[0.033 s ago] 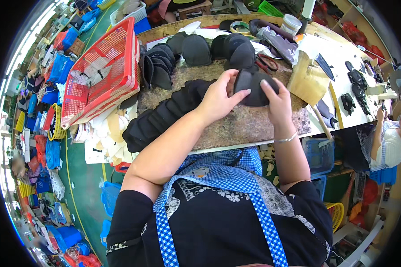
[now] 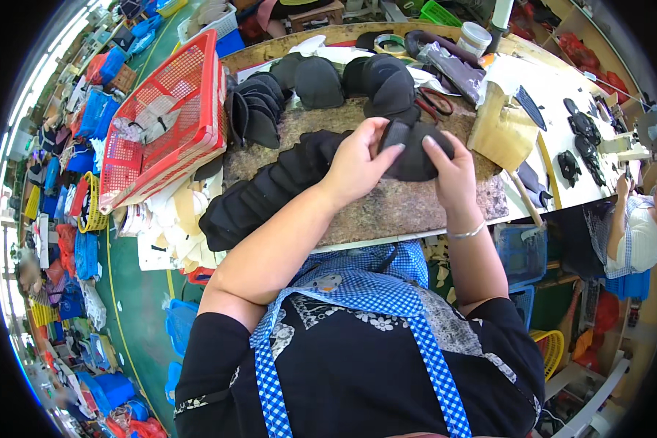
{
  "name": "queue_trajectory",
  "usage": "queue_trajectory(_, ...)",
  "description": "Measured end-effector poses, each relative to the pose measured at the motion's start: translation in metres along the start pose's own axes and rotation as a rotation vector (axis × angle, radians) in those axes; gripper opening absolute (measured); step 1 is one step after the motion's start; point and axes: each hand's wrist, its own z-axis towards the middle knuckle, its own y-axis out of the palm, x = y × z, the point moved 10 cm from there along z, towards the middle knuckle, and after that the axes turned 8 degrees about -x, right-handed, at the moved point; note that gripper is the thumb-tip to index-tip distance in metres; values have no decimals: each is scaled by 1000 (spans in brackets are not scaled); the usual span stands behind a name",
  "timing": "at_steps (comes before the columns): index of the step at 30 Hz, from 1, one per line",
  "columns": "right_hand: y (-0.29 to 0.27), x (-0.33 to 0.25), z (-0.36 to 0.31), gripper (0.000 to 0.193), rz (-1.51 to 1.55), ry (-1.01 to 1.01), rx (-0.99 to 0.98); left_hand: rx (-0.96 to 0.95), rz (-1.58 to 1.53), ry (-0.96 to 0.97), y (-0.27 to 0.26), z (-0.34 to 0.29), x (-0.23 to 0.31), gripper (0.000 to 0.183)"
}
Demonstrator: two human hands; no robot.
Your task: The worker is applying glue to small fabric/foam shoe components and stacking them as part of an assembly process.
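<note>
Both hands hold a black rounded fabric piece (image 2: 416,155) over the brown, worn board. My left hand (image 2: 359,162) is closed on its left side, thumb on top. My right hand (image 2: 456,174) grips the right edge, its thumb lying over the surface. Under my left wrist, a long row of overlapping black fabric pieces (image 2: 259,188) runs down to the board's lower left. Similar curved black pieces (image 2: 318,83) stand in bunches along the board's far side. Red-handled scissors (image 2: 438,104) lie just beyond my right hand.
A red plastic basket (image 2: 215,95) tilts at the left beside paper scraps (image 2: 171,233). Far right of the board (image 2: 387,215) are a yellowish block (image 2: 498,125), a tape roll (image 2: 390,44) and a white tub (image 2: 474,38). Another person (image 2: 639,233) sits at the right.
The black piece has turned slightly and dipped a little toward me. My right thumb has slid slightly left on it. Both hands keep their grip.
</note>
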Motion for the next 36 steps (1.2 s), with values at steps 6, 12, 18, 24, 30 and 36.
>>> queue_trajectory(6,-20,2,-29,24,157,-2,-41,39,-276,-21,3,-34,-2,31)
queue_trajectory(12,24,40,-53,17,-23,188,-234,311,779,241,-2,-69,49,50)
queue_trajectory(18,41,1,-65,25,-599,-361,-18,63,443,102,27,-80,27,56)
queue_trajectory(24,41,21,-64,23,-320,-143,-109,215,261,-15,-8,-90,9,13)
queue_trajectory(30,69,84,-95,17,577,567,-285,294,516,-11,-14,-97,27,15)
queue_trajectory(36,96,67,-117,13,732,565,-501,282,519,-85,-28,-98,10,18)
